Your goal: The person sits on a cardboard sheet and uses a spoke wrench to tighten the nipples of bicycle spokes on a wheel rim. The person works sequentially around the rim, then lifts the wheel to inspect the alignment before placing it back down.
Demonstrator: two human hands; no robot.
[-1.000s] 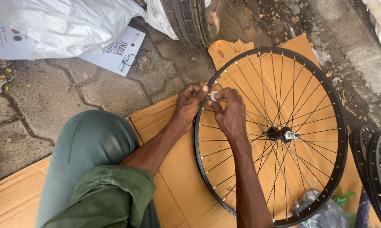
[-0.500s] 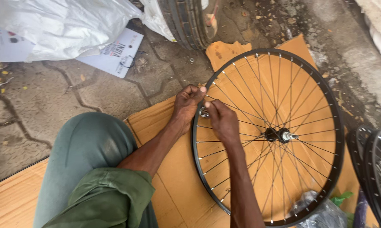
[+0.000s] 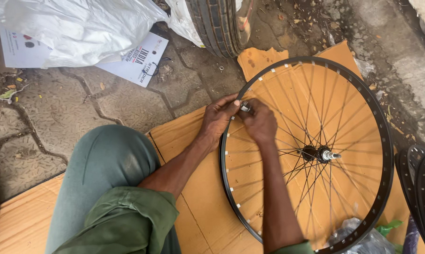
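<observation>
Both hands have slid leftward along the rim | left hand [image 3: 217, 120] grips bicycle wheel [image 3: 382, 141] rim on cardboard [image 3: 193, 141] | right hand [image 3: 259, 123] pinches small metal tool [image 3: 245, 108] | white printed card [image 3: 139, 60] under white plastic bag [image 3: 80, 28], upper left

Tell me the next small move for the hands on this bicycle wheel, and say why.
Probably a small turn of the small metal tool by the right hand, while the left hand steadies the rim. Both hands meet at the rim's edge, the tool sits between their fingers where a spoke reaches the rim, and the wheel lies flat on cardboard.
</observation>
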